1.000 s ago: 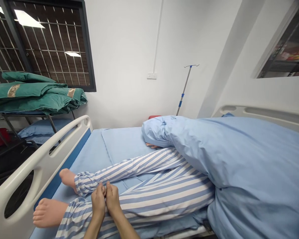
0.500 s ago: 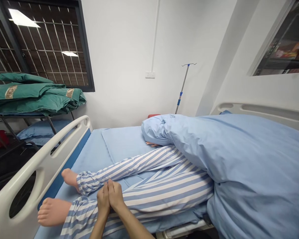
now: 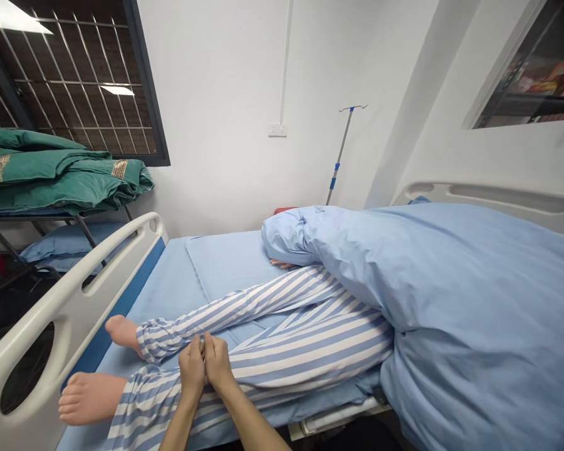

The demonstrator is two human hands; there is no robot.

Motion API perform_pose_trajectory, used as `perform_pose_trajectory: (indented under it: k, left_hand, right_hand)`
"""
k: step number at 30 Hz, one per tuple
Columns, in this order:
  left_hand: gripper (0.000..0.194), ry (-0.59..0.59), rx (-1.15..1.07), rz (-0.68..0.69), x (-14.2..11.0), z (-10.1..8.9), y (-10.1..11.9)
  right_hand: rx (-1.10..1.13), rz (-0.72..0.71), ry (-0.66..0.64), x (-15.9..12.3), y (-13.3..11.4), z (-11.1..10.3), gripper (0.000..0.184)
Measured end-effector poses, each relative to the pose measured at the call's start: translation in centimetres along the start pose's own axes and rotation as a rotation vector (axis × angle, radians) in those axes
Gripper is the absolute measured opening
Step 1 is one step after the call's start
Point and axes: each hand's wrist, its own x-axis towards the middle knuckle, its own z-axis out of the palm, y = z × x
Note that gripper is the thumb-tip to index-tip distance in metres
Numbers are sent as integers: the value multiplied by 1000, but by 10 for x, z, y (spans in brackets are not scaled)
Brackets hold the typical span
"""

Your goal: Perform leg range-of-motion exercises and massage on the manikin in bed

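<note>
My left hand (image 3: 192, 369) and my right hand (image 3: 217, 364) are closed and held side by side, nearly touching. They are over the near lower leg, in front of striped blue-and-white trousers (image 3: 305, 360). The fingers curl inward, so whatever they hold, if anything, is hidden. The trousers are on a figure lying on the bed, with a bare near foot (image 3: 91, 399) and a bare far foot (image 3: 122, 332) to the left. A light blue quilt (image 3: 451, 282) covers the upper body, and fingertips (image 3: 282, 264) show under its edge.
A white bed end board (image 3: 70, 307) stands at the left, another board (image 3: 493, 194) at the far right. Behind the bed rises an IV pole (image 3: 341, 156). Folded green bedding (image 3: 61, 181) lies on a rack by the barred window (image 3: 84, 81).
The view has shifted slightly, so the bed and room sit further left and higher. My closed hands stay over the near leg, with a little more gap showing between their tops.
</note>
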Motion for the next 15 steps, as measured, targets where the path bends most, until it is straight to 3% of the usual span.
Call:
perform_pose_trajectory:
  k: [6,9,15]
  left_hand:
    - [41,-21,-235,-14,1,12,6]
    - [41,7,-99,-61,4,6,-7]
    - [43,-63,165,32,2,0,-14]
  right_hand:
    - [99,10,23,1,0,-2,49]
    - [63,37,28,-1,2,0,46]
    - [89,102,54,4,2,-1,44]
